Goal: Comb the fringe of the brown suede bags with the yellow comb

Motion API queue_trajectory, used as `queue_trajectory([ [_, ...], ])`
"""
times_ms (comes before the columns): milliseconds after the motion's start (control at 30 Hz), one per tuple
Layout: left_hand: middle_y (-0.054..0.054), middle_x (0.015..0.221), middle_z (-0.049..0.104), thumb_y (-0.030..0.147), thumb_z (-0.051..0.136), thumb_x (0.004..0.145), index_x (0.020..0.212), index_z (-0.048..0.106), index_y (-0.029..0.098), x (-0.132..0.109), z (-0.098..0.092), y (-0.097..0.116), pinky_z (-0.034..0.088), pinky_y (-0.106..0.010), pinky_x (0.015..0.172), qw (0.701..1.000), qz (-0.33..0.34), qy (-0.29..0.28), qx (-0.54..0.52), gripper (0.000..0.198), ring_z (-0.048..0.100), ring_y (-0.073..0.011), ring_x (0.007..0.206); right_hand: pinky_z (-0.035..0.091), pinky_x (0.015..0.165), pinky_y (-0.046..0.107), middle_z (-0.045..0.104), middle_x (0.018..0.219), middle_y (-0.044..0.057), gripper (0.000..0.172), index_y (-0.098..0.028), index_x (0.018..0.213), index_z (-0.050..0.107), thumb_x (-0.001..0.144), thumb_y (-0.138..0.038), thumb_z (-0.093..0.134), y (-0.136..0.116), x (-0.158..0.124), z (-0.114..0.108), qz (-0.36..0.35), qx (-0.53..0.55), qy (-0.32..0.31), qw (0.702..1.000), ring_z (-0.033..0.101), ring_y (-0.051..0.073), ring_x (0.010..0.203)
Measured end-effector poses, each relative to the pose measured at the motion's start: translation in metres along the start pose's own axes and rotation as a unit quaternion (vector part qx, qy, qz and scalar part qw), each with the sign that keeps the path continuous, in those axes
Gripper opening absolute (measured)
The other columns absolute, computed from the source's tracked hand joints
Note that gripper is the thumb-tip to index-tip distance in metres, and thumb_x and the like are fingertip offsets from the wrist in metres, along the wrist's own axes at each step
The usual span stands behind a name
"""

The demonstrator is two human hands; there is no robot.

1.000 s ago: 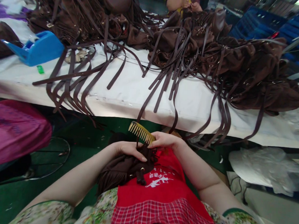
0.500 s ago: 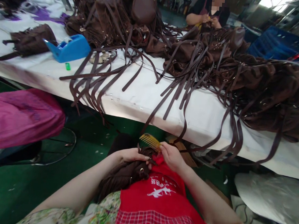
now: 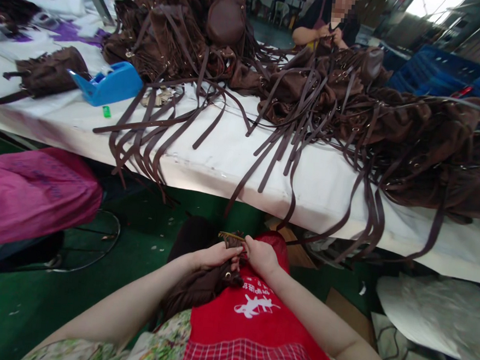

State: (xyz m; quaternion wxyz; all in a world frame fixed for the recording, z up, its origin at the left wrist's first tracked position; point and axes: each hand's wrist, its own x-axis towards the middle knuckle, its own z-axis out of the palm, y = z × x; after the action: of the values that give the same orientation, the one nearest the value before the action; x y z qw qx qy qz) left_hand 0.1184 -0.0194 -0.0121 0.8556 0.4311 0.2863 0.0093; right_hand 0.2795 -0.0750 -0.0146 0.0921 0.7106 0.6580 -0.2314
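On my lap, against the red apron (image 3: 249, 334), lies a dark brown bag (image 3: 199, 292) with a metal eyelet. My left hand (image 3: 218, 255) is closed on the upper part of this bag, thumb on top. Pinched in my right hand (image 3: 257, 253) is a yellow comb (image 3: 233, 236), seen nearly edge-on at the bag's brown fringe. Both hands are close together, almost touching. Part of the comb's teeth and the fringe are hidden or too small to make out.
A white table (image 3: 208, 169) ahead holds piled brown bags (image 3: 412, 118) with straps hanging over its edge, and a blue tape dispenser (image 3: 110, 85). A person (image 3: 324, 29) works behind it. Pink cloth (image 3: 37, 196) covers a stool at left; plastic sheeting (image 3: 432, 314) lies at right.
My right hand has moved left and slightly down towards my left hand, and the comb has tilted from teeth facing the camera to nearly edge-on over the fringe.
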Motion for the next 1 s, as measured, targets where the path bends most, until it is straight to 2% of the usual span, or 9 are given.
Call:
queue_trajectory([
  [167,-0.003,0.053,0.057,0.062,0.054,0.077,0.055,0.053,0.016,0.003,-0.003,-0.006,0.041,-0.028,0.059,0.987,-0.017,0.018,0.160,0.051,0.051,-0.0147,0.052,0.045,0.067,0.028,0.070,0.092,0.009,0.033,-0.020,0.103,0.055,0.098,-0.039,0.029,0.003,0.021,0.010,0.011,0.025,-0.025,0.999,0.066,0.022,0.086],
  [433,-0.004,0.054,0.057,0.060,0.049,0.080,0.059,0.055,0.017,0.006,-0.009,-0.012,0.038,-0.026,0.051,0.974,-0.020,0.003,0.225,0.049,0.050,-0.0157,0.051,0.046,0.074,0.032,0.069,0.097,0.010,0.035,-0.020,0.103,0.059,0.096,-0.041,0.032,0.009,0.033,0.025,0.047,0.061,-0.038,0.996,0.065,0.023,0.092],
  [633,-0.003,0.057,0.058,0.059,0.054,0.077,0.065,0.055,0.016,0.008,-0.010,-0.010,0.038,-0.025,0.051,0.958,-0.007,-0.009,0.286,0.045,0.049,-0.0152,0.052,0.046,0.077,0.032,0.068,0.094,0.010,0.034,-0.019,0.098,0.060,0.095,-0.041,0.034,0.010,0.035,0.032,0.054,0.125,-0.037,0.990,0.064,0.022,0.090],
  [733,-0.003,0.056,0.057,0.063,0.052,0.077,0.061,0.054,0.016,0.008,-0.011,-0.013,0.039,-0.026,0.051,0.968,-0.021,-0.010,0.249,0.050,0.049,-0.0147,0.051,0.045,0.074,0.030,0.067,0.088,0.009,0.031,-0.017,0.088,0.061,0.093,-0.039,0.040,0.017,0.036,0.030,0.043,0.179,-0.037,0.982,0.063,0.021,0.085],
  [833,-0.003,0.056,0.056,0.063,0.051,0.078,0.058,0.050,0.016,0.005,-0.014,-0.013,0.040,-0.026,0.054,0.994,-0.012,0.025,0.109,0.051,0.050,-0.0139,0.052,0.044,0.061,0.023,0.062,0.068,0.002,0.033,-0.017,0.079,0.058,0.092,-0.042,0.042,0.030,0.033,0.022,0.011,0.254,-0.050,0.966,0.060,0.014,0.064],
  [933,-0.003,0.056,0.056,0.052,0.059,0.076,0.057,0.048,0.016,-0.001,-0.019,-0.009,0.043,-0.027,0.061,0.999,0.017,0.039,-0.022,0.042,0.054,-0.0150,0.058,0.037,0.045,0.020,0.047,0.053,-0.006,0.046,-0.017,0.087,0.054,0.097,-0.047,0.021,0.042,0.023,0.010,0.004,0.321,-0.036,0.946,0.046,0.010,0.042],
  [1000,-0.003,0.057,0.056,0.040,0.062,0.074,0.057,0.049,0.016,-0.005,-0.023,-0.005,0.044,-0.028,0.068,0.997,0.031,0.032,-0.068,0.033,0.057,-0.0171,0.065,0.034,0.043,0.020,0.043,0.052,-0.006,0.052,-0.017,0.091,0.051,0.097,-0.047,0.008,0.042,0.012,0.002,0.013,0.348,-0.004,0.937,0.041,0.010,0.040],
])
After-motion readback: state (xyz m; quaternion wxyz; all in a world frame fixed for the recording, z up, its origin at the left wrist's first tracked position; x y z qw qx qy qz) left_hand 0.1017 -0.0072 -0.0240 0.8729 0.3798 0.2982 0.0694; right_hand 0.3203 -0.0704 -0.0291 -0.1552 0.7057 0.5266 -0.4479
